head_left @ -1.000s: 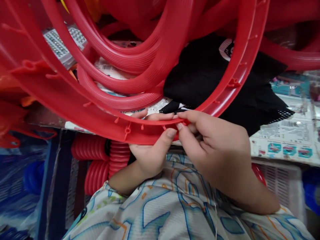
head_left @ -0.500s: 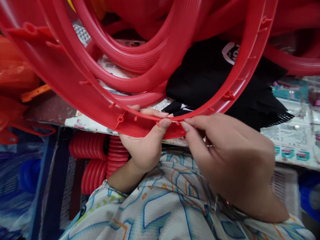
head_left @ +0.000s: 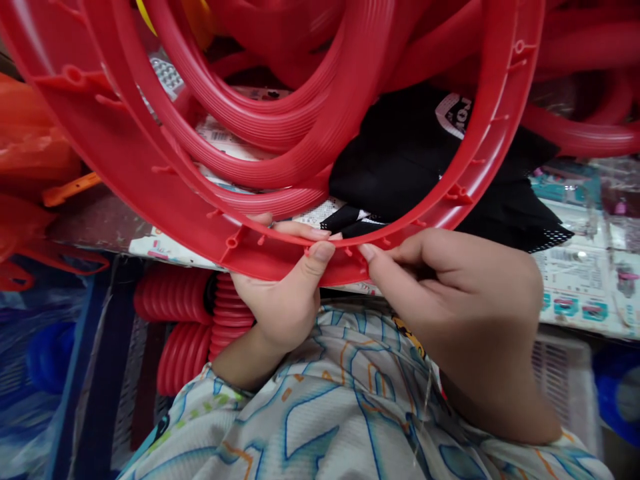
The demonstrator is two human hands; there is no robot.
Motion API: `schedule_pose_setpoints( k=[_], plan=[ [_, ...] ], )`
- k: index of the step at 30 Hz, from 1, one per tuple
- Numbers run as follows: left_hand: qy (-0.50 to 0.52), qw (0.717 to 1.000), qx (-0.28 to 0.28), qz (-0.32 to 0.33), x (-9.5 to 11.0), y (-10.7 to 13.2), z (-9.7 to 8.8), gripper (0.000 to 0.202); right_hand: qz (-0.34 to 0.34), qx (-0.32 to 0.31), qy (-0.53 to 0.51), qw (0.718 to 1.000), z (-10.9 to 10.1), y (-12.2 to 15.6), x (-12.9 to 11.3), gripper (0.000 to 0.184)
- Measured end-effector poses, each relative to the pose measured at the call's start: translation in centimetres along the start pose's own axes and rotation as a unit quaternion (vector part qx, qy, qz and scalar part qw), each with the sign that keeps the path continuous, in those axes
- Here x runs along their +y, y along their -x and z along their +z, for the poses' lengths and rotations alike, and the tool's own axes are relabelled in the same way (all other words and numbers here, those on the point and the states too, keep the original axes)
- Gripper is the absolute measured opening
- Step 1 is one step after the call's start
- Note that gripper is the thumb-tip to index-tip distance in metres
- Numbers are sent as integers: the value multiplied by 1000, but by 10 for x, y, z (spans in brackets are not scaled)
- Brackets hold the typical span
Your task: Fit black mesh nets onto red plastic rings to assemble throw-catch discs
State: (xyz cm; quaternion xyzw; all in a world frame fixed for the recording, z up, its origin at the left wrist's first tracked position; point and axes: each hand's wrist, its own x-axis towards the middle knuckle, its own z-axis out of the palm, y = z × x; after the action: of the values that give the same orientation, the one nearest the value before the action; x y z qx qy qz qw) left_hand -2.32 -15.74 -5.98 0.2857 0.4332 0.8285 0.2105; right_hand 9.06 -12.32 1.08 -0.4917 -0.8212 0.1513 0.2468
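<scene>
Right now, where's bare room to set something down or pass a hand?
Set-down: only the printed paper right of the black cloth, bordered below by the white basket. Hand pass: no clear gap. The ring gripped by left hand and right hand is backed by stacked rings and cloth. Hoses crowd the lower left.

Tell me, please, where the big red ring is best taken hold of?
Take the red ring at its near lower arc from below: the band is flat and thin, so thumb in front, fingers behind, between the pegs, as the left hand and right hand do.
</scene>
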Motion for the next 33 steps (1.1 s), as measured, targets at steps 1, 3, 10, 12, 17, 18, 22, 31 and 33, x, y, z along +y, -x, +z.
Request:
schedule_pose_setpoints(
  k=[1, 3, 10, 12, 17, 18, 22, 31, 33],
  plan=[
    [-6, 1000, 2, 2, 0, 0, 0, 38, 13, 14, -14, 1000, 0, 0, 0, 23],
    [-13, 1000, -1, 20, 0, -1, -1, 37, 23, 38, -30, 999, -2, 1, 1, 16],
    [-13, 999, -8, 34, 1, -2, -4, 37, -86, 12, 37, 996, -13, 4, 9, 12],
    [-18, 999, -11, 39, 2, -2, -5, 38, -75, -8, 4, 997, -16, 1, 10, 11],
    [-3, 999, -37, 27, 6, -1, -8, 38, -50, -76, -79, 993, -23, -10, 14, 13],
    [-6, 999, -40, 26, 7, 0, -8, 38, -51, -79, -79, 992, -24, -12, 15, 13],
    [-15, 999, -43, 24, 7, 1, -9, 40, -42, -94, -70, 992, -24, -14, 18, 14],
    [-6, 999, -34, 9, 5, 0, -9, 40, -57, -48, -53, 996, -17, -10, 21, 15],
    [5, 999, -31, 13, 6, -1, -9, 39, -66, -17, -43, 997, -14, -6, 23, 14]
  ],
)
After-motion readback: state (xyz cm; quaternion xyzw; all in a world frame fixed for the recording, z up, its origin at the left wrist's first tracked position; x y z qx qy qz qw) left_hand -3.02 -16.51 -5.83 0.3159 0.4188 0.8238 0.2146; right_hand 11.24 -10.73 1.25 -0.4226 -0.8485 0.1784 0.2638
